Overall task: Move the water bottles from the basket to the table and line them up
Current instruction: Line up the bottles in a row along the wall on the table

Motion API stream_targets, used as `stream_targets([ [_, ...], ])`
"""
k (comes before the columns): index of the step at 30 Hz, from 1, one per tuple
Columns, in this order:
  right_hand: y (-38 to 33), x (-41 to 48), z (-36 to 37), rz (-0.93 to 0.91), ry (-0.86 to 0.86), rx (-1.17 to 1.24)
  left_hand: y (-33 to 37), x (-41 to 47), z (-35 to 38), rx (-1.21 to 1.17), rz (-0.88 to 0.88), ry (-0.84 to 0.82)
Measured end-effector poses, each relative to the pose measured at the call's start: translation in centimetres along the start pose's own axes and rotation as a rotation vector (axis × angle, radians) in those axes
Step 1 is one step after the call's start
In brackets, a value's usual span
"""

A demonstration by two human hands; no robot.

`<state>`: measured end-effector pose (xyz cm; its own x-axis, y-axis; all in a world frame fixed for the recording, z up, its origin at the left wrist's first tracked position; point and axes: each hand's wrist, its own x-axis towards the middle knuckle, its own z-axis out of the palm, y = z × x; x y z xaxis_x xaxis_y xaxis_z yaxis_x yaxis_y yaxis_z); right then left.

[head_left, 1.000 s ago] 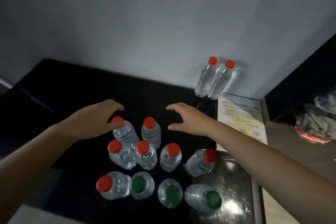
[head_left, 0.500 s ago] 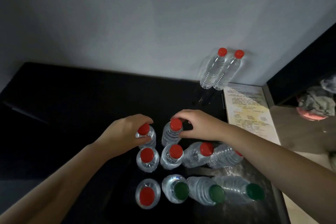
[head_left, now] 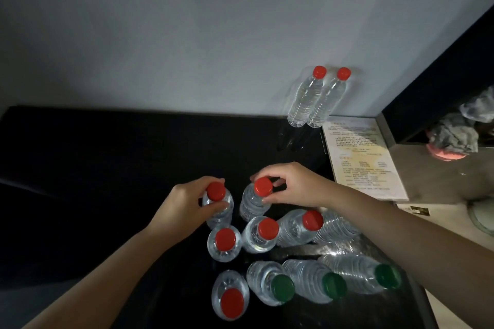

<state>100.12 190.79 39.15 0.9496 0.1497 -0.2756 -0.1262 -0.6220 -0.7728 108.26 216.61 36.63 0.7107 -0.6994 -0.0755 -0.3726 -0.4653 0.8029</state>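
Several clear water bottles with red or green caps stand packed together in a dark basket (head_left: 171, 288) below me. My left hand (head_left: 184, 203) grips the neck of a red-capped bottle (head_left: 217, 192) at the group's far left. My right hand (head_left: 296, 185) pinches the top of the neighbouring red-capped bottle (head_left: 263, 186). Two red-capped bottles (head_left: 307, 97) stand side by side on the black table (head_left: 107, 147) against the wall at the far right.
A printed sheet (head_left: 361, 157) lies right of the black table. Beyond it, a grey cloth on a pink thing (head_left: 451, 139) sits on a lighter counter. The wall closes off the table's far edge.
Both hands came down from above the bottles and closed on the two rear red-capped bottles. In the last half second they hardly moved.
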Motion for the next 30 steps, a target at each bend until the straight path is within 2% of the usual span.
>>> stream_targets([
  [6,1.3,0.6,-1.6,0.011,0.130,0.193,1.4,3.0,-0.4,-0.017,0.016,0.021],
  [13,2.8,1.1,-5.7,-0.031,0.284,0.123,3.9,9.4,0.1,0.018,0.049,0.024],
  [23,5.9,1.5,-8.1,0.043,0.510,0.069,5.1,14.8,3.0,0.015,0.080,0.021],
  [30,6.8,1.6,-7.9,0.067,0.529,0.119,4.8,15.5,4.5,-0.020,0.070,0.041],
])
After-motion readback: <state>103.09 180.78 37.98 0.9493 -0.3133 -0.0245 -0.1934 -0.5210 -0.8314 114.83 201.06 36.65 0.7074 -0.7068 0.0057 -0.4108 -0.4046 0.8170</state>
